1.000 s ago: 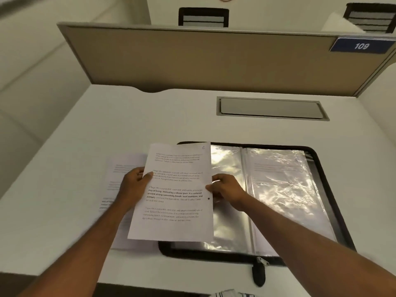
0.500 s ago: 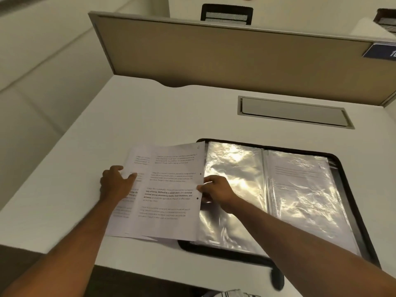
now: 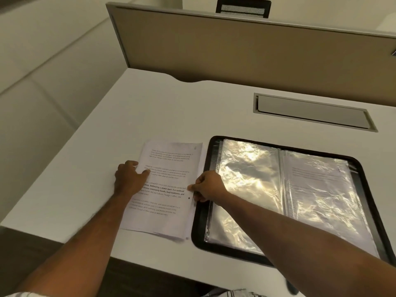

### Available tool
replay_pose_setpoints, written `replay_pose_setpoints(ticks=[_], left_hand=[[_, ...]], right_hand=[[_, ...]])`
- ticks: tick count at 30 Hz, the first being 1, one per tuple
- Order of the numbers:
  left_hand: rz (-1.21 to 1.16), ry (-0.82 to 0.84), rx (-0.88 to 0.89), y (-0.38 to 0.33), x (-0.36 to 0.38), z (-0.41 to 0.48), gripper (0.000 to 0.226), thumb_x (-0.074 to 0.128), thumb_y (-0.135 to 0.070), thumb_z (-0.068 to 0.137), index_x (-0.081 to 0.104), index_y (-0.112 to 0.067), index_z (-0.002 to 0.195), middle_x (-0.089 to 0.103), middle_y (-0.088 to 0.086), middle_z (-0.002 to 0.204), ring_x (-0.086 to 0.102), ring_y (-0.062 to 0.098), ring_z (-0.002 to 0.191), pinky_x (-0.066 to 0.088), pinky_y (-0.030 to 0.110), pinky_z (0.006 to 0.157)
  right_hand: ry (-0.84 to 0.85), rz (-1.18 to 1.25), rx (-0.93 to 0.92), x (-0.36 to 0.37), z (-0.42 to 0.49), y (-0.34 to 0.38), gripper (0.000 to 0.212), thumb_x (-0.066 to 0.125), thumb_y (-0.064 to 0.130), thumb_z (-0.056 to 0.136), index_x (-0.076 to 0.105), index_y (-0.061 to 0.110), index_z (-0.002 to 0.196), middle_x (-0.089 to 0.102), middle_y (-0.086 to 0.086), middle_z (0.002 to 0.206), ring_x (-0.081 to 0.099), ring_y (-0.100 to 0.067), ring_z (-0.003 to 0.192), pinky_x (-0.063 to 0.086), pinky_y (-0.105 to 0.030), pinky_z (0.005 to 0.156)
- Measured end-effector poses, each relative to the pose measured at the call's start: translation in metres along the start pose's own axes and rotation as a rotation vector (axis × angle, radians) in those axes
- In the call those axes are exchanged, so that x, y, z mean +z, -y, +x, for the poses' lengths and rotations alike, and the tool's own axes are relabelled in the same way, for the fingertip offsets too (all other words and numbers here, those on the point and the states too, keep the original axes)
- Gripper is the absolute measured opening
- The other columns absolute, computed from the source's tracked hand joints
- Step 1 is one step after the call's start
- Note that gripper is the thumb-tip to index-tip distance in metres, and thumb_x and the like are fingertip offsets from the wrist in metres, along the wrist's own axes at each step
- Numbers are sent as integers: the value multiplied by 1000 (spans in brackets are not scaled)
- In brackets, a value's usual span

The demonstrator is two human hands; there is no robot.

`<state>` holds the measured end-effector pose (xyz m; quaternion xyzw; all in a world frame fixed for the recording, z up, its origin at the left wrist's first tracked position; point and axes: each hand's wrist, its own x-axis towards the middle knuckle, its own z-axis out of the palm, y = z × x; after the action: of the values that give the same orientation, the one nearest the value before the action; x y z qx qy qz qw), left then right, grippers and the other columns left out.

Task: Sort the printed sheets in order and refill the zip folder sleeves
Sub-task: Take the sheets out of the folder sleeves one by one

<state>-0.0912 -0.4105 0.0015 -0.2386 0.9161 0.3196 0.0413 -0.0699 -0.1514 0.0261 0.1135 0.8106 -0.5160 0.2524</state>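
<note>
Since the zip folder is the fixed reference, everything below is placed relative to it.

- Zip folder: lies open and flat on the desk. It has a black fabric-looking rim and rounded corners. Two pages of clear plastic sleeves face up, both crinkled, glossy and throwing heavy glare.
- Left sleeve page: I see only wrinkled film and reflections, and can't tell if anything is inside.
- Right sleeve page: holds a white sheet. Faint lines of print show through the film near its top.
- Stack of printed sheets: just left of the folder, flat on the desk. Its right edge runs along the folder's left rim. It is thin white paper with slightly fanned edges at the near right corner. The top sheet shows blocks of text, some of it bold, and a small handwritten mark in its far right corner.
- Left hand: palm down on the side of the stack away from the folder. The fingers are spread and fairly straight, and the thumb lies on the top sheet, pressing it down.
- Right hand: sits over the folder's left rim. The thumb is on top of the stack's folder-side edge with the fingers curled at that edge, pinching the paper.
- Desk: matte white laminate, with a shallow scalloped cutout on the edge beyond the folder.
- Cable hatch: a grey rectangular lid, recessed into the desk beyond the folder.
- Partition panel: beyond the hatch, tan fabric in a grey frame.
- Chair back: black mesh, showing above the partition.
</note>
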Motion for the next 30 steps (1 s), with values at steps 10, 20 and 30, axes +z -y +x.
replay_pose_setpoints(ticks=[10,20,30], left_hand=[[128,-35,13,-8,-1,-8,65,78,-41,80,53,-11,131,50,17,129,49,36,121,48,51,96],[237,-110,387,-62,41,-51,59,72,-41,84,53,-9,130,50,15,128,47,34,119,39,51,95],[152,58,755,-142,117,-107,54,71,-45,83,55,-16,126,51,4,126,50,24,118,38,43,97]], right_hand=[[-123,-238,-98,4,0,-6,35,82,33,81,63,5,70,72,-12,67,71,-26,58,62,-38,64],[-328,-426,-397,-45,-10,-42,14,67,31,90,67,17,92,64,4,88,58,-13,79,53,-33,74],[-518,-610,-410,-124,-39,-127,66,55,60,88,52,14,136,41,-9,152,34,-26,141,28,-39,115]])
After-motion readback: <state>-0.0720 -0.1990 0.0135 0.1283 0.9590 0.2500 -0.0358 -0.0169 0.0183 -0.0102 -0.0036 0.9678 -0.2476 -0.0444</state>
